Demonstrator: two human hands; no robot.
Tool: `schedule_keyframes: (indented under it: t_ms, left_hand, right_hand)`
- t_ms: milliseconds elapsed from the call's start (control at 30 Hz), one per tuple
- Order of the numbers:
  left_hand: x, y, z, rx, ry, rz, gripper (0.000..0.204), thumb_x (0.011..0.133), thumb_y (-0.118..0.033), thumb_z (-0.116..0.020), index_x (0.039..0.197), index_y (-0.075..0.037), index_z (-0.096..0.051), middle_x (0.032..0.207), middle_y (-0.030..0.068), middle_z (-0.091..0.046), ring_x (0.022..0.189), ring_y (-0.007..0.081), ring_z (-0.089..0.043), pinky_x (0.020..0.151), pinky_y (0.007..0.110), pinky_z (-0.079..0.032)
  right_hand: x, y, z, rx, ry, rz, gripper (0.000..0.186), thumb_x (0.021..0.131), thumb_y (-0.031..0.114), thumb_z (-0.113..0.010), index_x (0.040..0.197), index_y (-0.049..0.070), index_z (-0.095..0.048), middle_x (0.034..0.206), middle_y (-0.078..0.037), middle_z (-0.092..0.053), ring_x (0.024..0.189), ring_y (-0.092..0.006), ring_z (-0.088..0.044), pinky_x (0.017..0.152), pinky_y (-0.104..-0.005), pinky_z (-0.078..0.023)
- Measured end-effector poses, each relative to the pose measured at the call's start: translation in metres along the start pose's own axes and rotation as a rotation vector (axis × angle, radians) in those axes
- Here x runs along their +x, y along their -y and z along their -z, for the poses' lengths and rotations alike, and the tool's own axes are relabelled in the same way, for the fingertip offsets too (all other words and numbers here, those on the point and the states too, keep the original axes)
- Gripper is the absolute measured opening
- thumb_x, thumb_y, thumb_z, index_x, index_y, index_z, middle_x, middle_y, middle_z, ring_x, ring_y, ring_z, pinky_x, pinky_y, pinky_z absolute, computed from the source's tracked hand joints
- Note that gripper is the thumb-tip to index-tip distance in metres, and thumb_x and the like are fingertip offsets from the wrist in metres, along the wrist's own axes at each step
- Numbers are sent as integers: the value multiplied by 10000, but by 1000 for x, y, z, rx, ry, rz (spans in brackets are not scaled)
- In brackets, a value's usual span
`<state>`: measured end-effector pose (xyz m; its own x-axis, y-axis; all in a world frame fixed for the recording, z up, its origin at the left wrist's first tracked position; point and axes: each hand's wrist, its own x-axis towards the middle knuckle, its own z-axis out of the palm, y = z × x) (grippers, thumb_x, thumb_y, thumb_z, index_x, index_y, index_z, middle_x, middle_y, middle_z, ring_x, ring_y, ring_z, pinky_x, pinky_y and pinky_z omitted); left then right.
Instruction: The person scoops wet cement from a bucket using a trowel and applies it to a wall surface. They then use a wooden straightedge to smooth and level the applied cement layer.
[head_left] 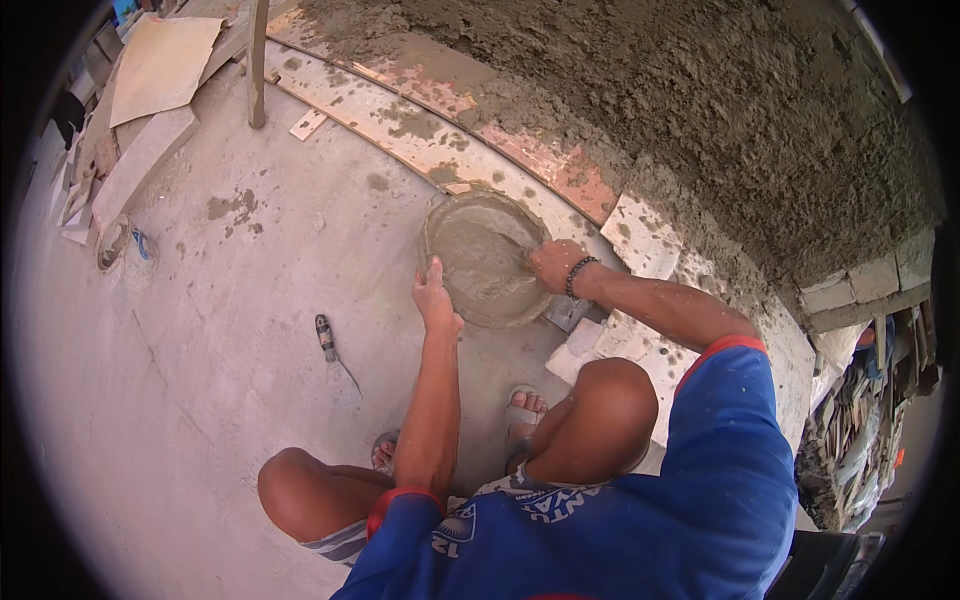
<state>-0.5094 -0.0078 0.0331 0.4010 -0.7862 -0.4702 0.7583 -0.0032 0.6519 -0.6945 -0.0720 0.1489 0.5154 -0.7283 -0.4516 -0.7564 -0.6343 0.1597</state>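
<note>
A round basin (428, 250) of wet grey mortar (478, 245) stands on the floor in front of me. My left hand (434, 297) grips its near left rim. At the right rim my right hand (558, 264), with a dark beaded bracelet at the wrist, is closed around a mortar-coated tool (520, 250). The tool reaches into the mortar; its handle is hidden in my fist, and I cannot tell its exact kind. A putty knife (337, 362) with a dark handle and broad blade lies on the floor, left of my left forearm.
Mortar-splashed boards (400, 125) line the foot of a rough, freshly coated wall (720, 110). A wooden post (257, 65) rises at the far left, near leaning sheets (165, 70) and a small bucket (122, 245). Broken pieces (575, 350) lie by my right knee; stacked scraps (865, 400) stand far right.
</note>
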Motion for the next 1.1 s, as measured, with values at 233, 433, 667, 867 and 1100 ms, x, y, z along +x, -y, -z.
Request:
schedule_keyframes:
  t_ms: [233, 433, 667, 867, 1100]
  left_hand:
    - [-10, -9, 2, 16, -65, -16, 466, 932, -221, -617, 1303, 31, -489, 1194, 140, -591, 1044, 231, -579, 898, 354, -473]
    - [-5, -6, 6, 5, -30, -50, 465, 935, -222, -609, 1315, 17, -488, 1206, 144, -591, 1063, 231, -579, 888, 368, -485]
    - [-24, -22, -10, 59, -105, 54, 485, 936, -231, -605, 1327, 21, -471, 1246, 156, -568, 1109, 246, -564, 913, 393, -481]
    - [-10, -12, -1, 50, -104, 16, 466, 939, -229, -602, 1309, 29, -485, 1214, 145, -587, 1068, 245, -586, 899, 375, -488]
    - [-12, -10, -6, 37, -51, -18, 448, 939, -235, -604, 1294, 18, -500, 1186, 139, -600, 1036, 235, -594, 876, 373, -494]
  right_hand:
    - [11, 8, -30, 739, 254, -93, 401, 798, 245, -692, 1121, 12, -654, 798, -173, -666, 698, -265, -653, 621, -371, -544]
    - [-27, -3, -53, 1305, 21, -111, 372, 843, 209, -701, 1171, 46, -638, 724, -101, -603, 590, -210, -588, 531, -338, -494]
    - [-67, -28, -25, 271, -368, -4, 365, 851, 258, -626, 1157, 60, -610, 898, -205, -631, 846, -405, -622, 762, -479, -515]
    - [-60, -46, 25, -5, -391, -90, 344, 827, 226, -638, 1114, 39, -612, 914, -219, -640, 836, -366, -653, 729, -475, -531]
    - [-8, -14, -30, 232, 43, -43, 344, 807, 288, -648, 967, -16, -668, 801, -249, -656, 861, -397, -656, 752, -464, -529]
